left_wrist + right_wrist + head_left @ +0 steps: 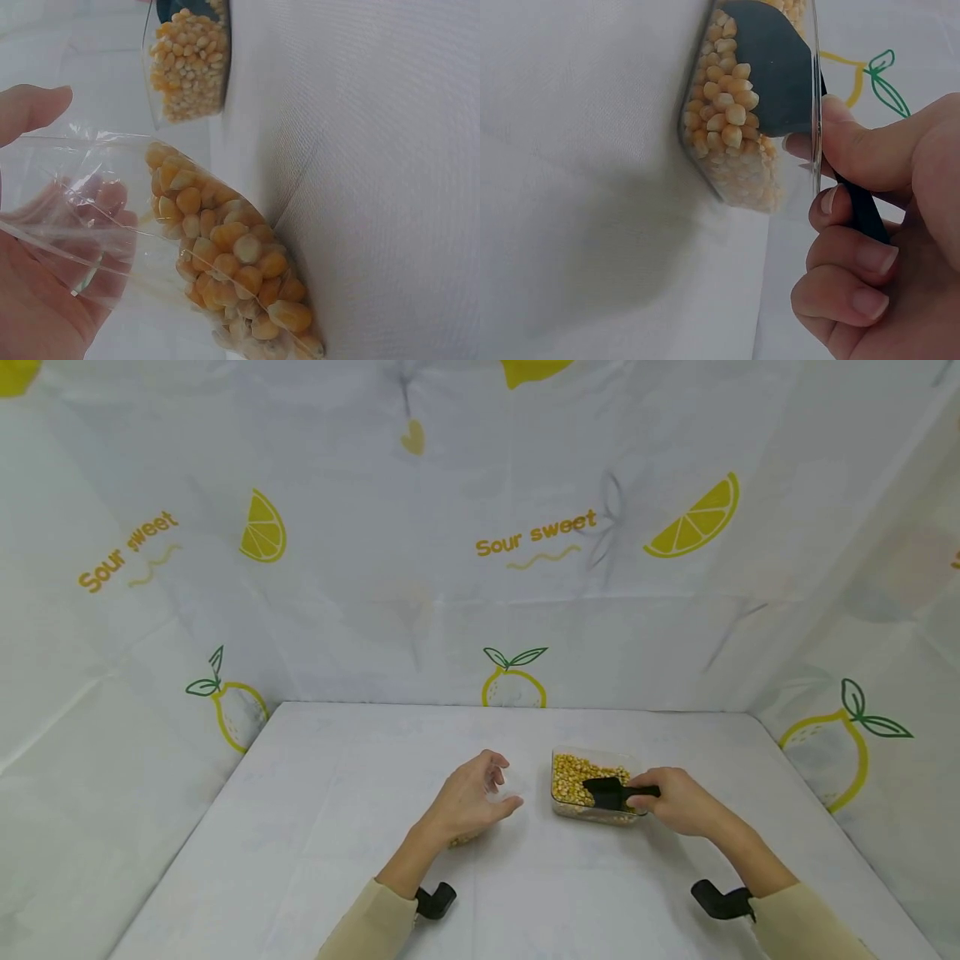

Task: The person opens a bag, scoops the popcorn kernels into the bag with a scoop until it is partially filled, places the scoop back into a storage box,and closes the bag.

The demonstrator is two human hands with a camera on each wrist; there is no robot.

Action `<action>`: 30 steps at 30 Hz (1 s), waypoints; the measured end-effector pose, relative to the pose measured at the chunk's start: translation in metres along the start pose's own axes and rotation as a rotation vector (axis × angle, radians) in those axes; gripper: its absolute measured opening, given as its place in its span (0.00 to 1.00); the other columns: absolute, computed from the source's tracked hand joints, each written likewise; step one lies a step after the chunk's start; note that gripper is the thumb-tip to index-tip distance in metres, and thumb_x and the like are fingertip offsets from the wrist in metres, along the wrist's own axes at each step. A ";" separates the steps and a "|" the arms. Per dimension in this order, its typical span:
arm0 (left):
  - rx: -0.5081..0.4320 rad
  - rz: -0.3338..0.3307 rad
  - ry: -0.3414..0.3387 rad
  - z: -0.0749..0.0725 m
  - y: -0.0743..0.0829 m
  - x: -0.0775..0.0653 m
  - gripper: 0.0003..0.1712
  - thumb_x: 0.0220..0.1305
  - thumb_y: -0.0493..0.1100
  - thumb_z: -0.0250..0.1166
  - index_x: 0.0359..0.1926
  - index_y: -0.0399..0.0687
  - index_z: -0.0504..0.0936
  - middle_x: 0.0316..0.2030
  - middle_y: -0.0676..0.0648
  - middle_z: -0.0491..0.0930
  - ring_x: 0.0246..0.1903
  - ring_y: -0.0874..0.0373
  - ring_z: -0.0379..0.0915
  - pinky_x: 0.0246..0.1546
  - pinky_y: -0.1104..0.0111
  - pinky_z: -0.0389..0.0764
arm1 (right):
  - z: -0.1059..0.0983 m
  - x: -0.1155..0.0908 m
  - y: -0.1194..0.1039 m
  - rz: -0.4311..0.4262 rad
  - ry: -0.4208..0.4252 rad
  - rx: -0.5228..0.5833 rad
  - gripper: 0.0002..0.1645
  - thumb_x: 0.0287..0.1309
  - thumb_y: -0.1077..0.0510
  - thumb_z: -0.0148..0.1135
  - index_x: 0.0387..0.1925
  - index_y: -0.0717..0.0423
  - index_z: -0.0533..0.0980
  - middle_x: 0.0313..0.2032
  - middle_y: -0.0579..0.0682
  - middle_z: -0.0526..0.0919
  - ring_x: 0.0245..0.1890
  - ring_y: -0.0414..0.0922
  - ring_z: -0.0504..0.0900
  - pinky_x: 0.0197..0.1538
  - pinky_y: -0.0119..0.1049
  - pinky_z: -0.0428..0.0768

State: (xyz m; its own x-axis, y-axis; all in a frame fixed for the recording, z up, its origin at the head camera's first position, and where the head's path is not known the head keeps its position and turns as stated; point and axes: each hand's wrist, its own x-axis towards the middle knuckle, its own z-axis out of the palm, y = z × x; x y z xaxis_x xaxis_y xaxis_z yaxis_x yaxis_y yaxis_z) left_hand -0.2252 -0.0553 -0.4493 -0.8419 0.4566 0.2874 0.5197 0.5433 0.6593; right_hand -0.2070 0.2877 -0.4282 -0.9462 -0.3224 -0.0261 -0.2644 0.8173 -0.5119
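In the right hand is the handle of a small black scoop, gripped between thumb and curled fingers. Its blade lies among the corn kernels inside a clear rectangular container. My left hand is around the upper part of a clear plastic bag, thumb spread away from the fingers. Through the plastic the fingers show loosely bent behind the bag, while the thumb stands off its edge. More corn kernels fill the bottom of the bag, which rests on the table; the hand mostly hides it in the head view.
A white cloth covers the table. Behind it hangs a white backdrop printed with lemons and lettering, with similar sheets at both sides. The container stands to the right of the bag. Black wrist mounts sit by both sleeves.
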 end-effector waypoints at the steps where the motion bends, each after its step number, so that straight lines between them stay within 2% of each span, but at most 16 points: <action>1: 0.000 0.000 0.000 0.000 0.000 0.000 0.28 0.60 0.50 0.74 0.55 0.41 0.76 0.39 0.43 0.81 0.35 0.62 0.73 0.37 0.69 0.75 | 0.000 0.000 0.000 0.006 -0.003 0.002 0.19 0.64 0.59 0.68 0.49 0.72 0.81 0.47 0.65 0.84 0.50 0.66 0.81 0.48 0.55 0.81; 9: -0.001 0.003 0.001 0.000 0.000 0.000 0.29 0.59 0.50 0.74 0.55 0.39 0.75 0.39 0.43 0.81 0.35 0.62 0.72 0.36 0.69 0.75 | -0.001 0.000 0.003 0.032 -0.055 0.081 0.22 0.66 0.58 0.66 0.53 0.72 0.79 0.51 0.68 0.83 0.48 0.61 0.84 0.44 0.52 0.82; 17: -0.004 0.001 -0.002 0.001 0.000 0.000 0.30 0.60 0.50 0.74 0.56 0.38 0.76 0.39 0.43 0.81 0.35 0.61 0.73 0.37 0.69 0.75 | -0.001 0.003 0.007 0.069 -0.090 0.123 0.25 0.67 0.55 0.65 0.55 0.72 0.78 0.55 0.71 0.79 0.56 0.69 0.77 0.53 0.60 0.78; 24: 0.010 0.001 0.001 0.002 0.000 0.000 0.30 0.60 0.50 0.74 0.56 0.39 0.75 0.39 0.44 0.80 0.35 0.61 0.73 0.37 0.68 0.75 | -0.001 0.001 0.009 0.106 -0.117 0.228 0.28 0.70 0.54 0.62 0.60 0.75 0.74 0.56 0.70 0.79 0.51 0.61 0.82 0.52 0.58 0.78; 30: 0.010 -0.003 -0.001 0.001 0.000 0.000 0.30 0.60 0.50 0.74 0.56 0.39 0.75 0.39 0.44 0.80 0.35 0.62 0.72 0.37 0.69 0.75 | 0.001 -0.001 0.011 0.091 -0.112 0.261 0.28 0.72 0.54 0.60 0.61 0.75 0.73 0.57 0.70 0.78 0.52 0.61 0.81 0.52 0.58 0.78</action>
State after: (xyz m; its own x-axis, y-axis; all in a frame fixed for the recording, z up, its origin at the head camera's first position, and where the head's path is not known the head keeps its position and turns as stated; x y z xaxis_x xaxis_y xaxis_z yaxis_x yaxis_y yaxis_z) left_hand -0.2250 -0.0547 -0.4506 -0.8434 0.4557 0.2845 0.5184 0.5516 0.6534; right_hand -0.2091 0.2964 -0.4343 -0.9337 -0.3155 -0.1690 -0.1087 0.6999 -0.7059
